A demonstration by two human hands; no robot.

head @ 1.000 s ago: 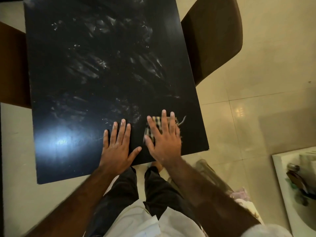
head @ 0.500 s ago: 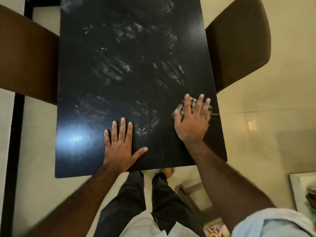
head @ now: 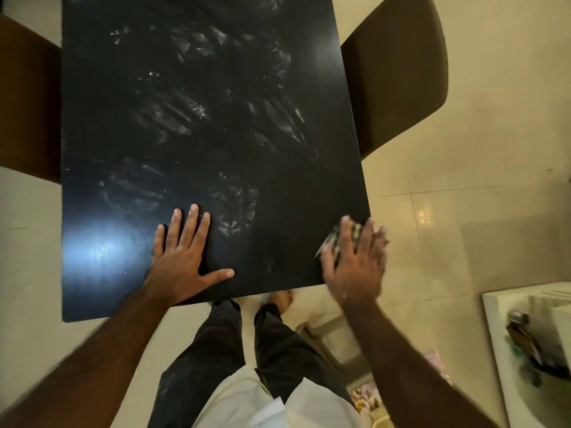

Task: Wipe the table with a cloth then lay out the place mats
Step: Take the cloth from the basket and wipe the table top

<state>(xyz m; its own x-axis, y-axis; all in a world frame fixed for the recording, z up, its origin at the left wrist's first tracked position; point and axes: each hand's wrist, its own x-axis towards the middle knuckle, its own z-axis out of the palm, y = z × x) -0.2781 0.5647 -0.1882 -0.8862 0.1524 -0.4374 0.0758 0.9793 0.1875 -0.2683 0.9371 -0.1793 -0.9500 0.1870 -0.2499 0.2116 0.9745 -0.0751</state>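
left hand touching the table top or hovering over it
Touching. The head view shows the left hand lying flat on the black table near its front edge, fingers spread, with no gap visible beneath them.

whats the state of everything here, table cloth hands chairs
table, smeared with pale streaks across the top
cloth, pressed under the right hand at the table's near right corner
left hand, flat on the table, fingers spread
right hand, motion-blurred, straight fingers on the cloth
right chair, drawn up to the table
left chair, drawn up to the table
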